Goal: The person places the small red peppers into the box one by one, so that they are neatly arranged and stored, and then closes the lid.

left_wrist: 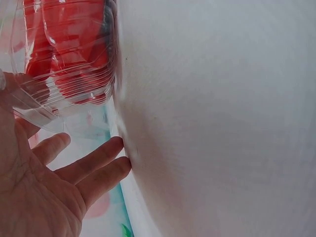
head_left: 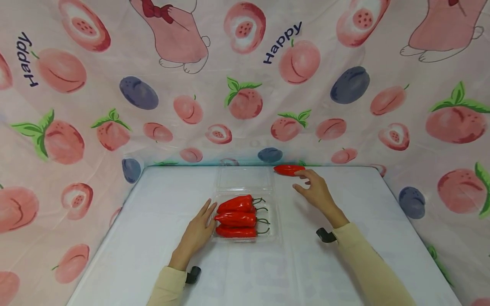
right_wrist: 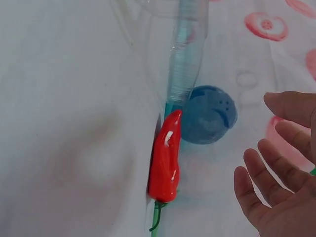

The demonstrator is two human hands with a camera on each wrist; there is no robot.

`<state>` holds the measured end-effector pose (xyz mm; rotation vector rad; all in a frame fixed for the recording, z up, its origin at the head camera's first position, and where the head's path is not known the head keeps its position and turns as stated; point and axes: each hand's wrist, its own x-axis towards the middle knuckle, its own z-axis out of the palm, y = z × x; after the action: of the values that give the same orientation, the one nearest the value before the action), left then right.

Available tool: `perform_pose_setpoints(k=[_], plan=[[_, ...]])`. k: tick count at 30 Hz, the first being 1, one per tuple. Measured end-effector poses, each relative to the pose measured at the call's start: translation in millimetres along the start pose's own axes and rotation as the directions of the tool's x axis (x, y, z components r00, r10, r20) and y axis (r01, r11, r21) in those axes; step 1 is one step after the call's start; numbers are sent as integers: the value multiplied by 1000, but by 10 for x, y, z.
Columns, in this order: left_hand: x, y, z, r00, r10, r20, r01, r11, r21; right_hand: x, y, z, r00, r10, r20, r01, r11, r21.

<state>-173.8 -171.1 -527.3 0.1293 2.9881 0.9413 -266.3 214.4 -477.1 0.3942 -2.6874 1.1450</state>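
Note:
Several red peppers (head_left: 236,219) with green stems lie side by side in a clear plastic clamshell box (head_left: 276,231), whose lid (head_left: 245,176) is folded back toward the wall. My left hand (head_left: 196,233) is at the box's left side. In the left wrist view, the left hand (left_wrist: 49,192) has its fingers spread, a thumb close against the ribbed plastic wall (left_wrist: 81,86). Beyond the box to the right, one more red pepper (head_left: 288,170) lies at the table's back edge. My right hand (head_left: 317,193) reaches beside it; the right wrist view has a gap between the fingers (right_wrist: 249,192) and that pepper (right_wrist: 165,158).
A white-covered table (head_left: 145,238) carries everything. Behind it and along both sides hangs a pink cloth (head_left: 214,85) printed with peaches and plums. Small black devices sit at the left wrist (head_left: 193,275) and right wrist (head_left: 326,235).

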Motion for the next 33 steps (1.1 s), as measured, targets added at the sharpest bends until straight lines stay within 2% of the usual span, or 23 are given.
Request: perform_pose_setpoints(k=[13,20,33], plan=[[-6,7,-13,1000,-1,0,1,1000,1,166,262,64,1000,-2,16,3,999,-41],[0,1,-13,1000,6,-5,-6,1000,-3,253,414,136,1000,-3,-6,2,998,-61],[-16,16,-42,1000,11,0,-11,1000,1,416,529,224,994,109,21,-107,989,-100]])
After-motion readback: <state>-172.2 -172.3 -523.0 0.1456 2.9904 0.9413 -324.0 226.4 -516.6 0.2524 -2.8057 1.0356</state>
